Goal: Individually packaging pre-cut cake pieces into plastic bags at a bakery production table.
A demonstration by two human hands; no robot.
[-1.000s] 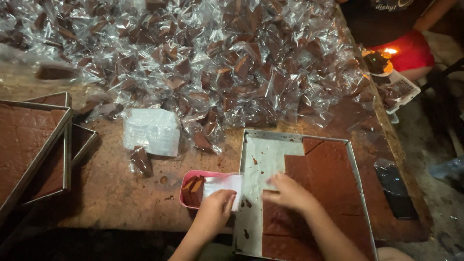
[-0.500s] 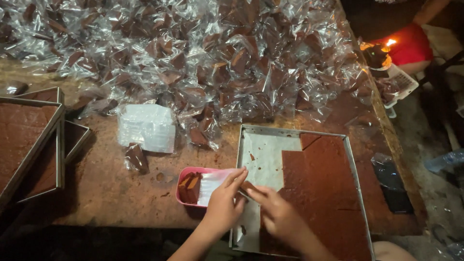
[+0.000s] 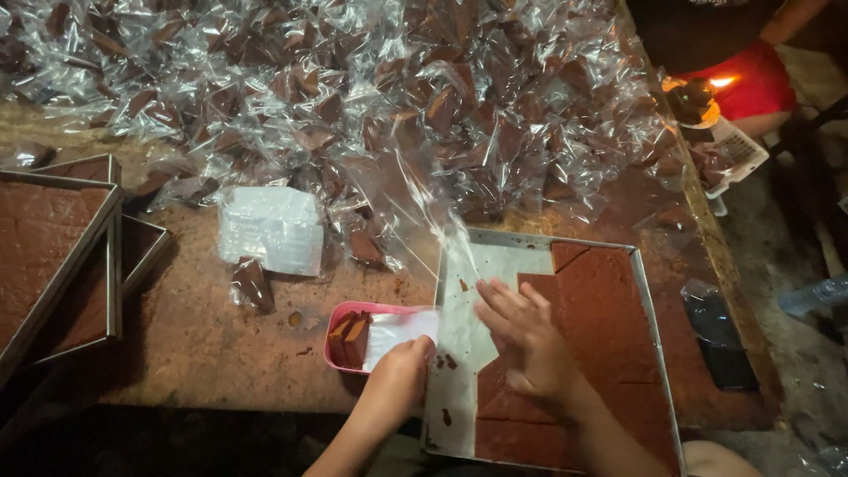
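left hand (image 3: 395,382) fingers pinching white paper (image 3: 399,328) at the pink tub (image 3: 353,311); right hand (image 3: 528,334) fingers spread over the tray (image 3: 655,322).

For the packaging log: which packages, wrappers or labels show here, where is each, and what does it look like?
Wrapped pieces: heap across the table's far side, brown blocks in clear crinkled film.
Stack of wrappers: left of centre, whitish squarish pile.
Pink tub: by the left hand, holding brown pieces.
Loose clear sheet: above the right hand.
No screens visible.
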